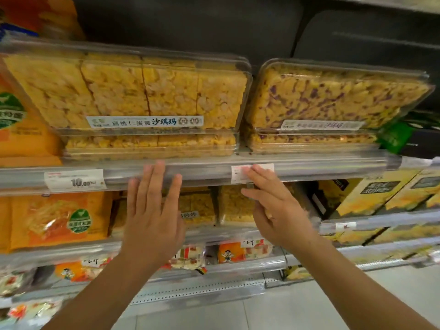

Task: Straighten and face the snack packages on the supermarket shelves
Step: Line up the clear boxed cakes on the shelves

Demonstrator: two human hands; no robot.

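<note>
We are raising both forearms toward the shelves, and our left hand (pixel 152 210) is hovering flat with fingers straight and slightly spread, its fingertips reaching the clear shelf rail (pixel 190 169). Our right hand (pixel 273 206) is likewise open, holding nothing, fingers lying across a price tag (pixel 252 173) on that rail. The task's things are sitting just above both hands: the yellow snack box (pixel 147 91) stacked on another, and the purple-flecked snack box (pixel 333 96) beside it, tilted slightly askew. Their long axes are running along the shelf. We are judging the left hand nearer the yellow box, the right nearer the skewed one.
</note>
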